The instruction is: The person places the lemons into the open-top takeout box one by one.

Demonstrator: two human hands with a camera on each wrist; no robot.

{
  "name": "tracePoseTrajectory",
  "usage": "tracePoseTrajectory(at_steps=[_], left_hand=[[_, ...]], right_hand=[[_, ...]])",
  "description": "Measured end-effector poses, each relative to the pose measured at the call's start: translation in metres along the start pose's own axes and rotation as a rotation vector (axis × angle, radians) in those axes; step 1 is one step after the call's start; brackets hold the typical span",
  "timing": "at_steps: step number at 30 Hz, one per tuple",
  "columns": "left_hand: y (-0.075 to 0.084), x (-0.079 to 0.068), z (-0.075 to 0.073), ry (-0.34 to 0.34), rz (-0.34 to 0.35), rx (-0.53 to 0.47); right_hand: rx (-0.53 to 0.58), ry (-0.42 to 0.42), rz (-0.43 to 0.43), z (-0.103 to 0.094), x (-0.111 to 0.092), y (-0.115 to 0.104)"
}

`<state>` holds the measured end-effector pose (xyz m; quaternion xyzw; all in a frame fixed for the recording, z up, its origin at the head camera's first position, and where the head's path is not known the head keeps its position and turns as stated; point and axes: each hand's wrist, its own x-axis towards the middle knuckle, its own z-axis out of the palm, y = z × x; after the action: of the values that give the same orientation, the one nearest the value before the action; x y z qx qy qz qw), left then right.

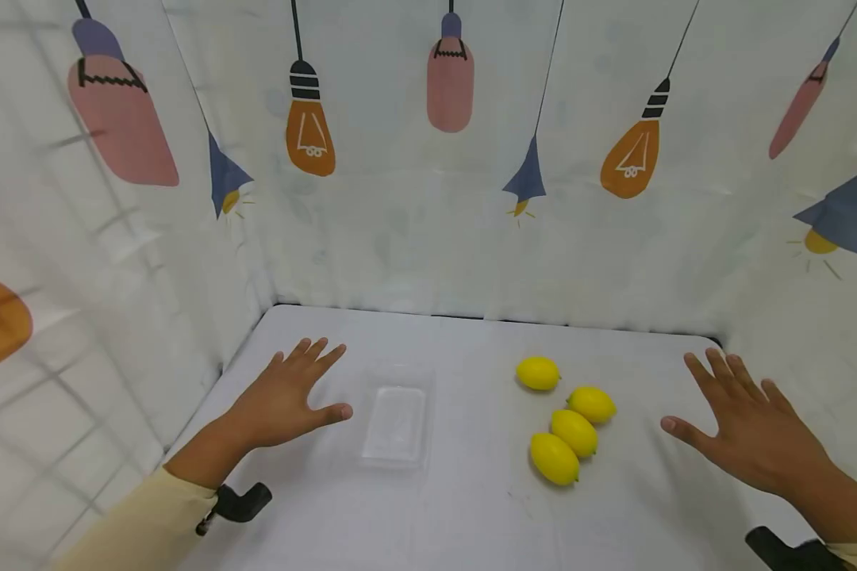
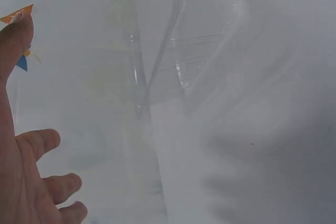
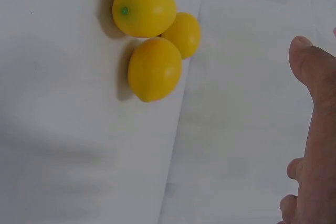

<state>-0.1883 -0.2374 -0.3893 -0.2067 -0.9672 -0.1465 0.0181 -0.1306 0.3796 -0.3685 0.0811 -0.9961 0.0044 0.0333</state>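
My left hand (image 1: 289, 400) is held over the left side of the table, fingers spread, holding nothing. Just right of its thumb lies a clear plastic tray (image 1: 393, 428), which the left wrist view shows as a faint transparent shape. My right hand (image 1: 757, 428) hovers at the table's right side, also spread and with nothing in it. Between the tray and that hand are several yellow lemons. One lemon (image 1: 538, 373) sits apart at the back; the others, including a front lemon (image 1: 554, 459), form a close slanting row. From the right wrist, a lemon (image 3: 155, 69) appears left of the thumb.
A white-covered table (image 1: 471, 523) fills the lower head view. White curtains (image 1: 414, 230) printed with lamps and bulbs stand behind it and on both sides. Black camera mounts are strapped at the left wrist (image 1: 239, 503) and right wrist (image 1: 793, 551).
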Motion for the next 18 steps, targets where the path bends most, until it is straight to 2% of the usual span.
tracePoseTrajectory(at_steps=[6, 12, 18], left_hand=[[0.000, -0.002, 0.015, -0.004, 0.020, -0.062], [0.004, -0.009, 0.031, -0.020, 0.010, -0.146], [0.005, -0.014, 0.048, -0.035, -0.007, -0.182]], right_hand=[[-0.003, 0.012, 0.006, 0.004, 0.002, -0.001], [0.028, 0.030, -0.019, 0.008, 0.004, -0.002], [0.081, 0.002, -0.030, 0.015, 0.006, -0.006]])
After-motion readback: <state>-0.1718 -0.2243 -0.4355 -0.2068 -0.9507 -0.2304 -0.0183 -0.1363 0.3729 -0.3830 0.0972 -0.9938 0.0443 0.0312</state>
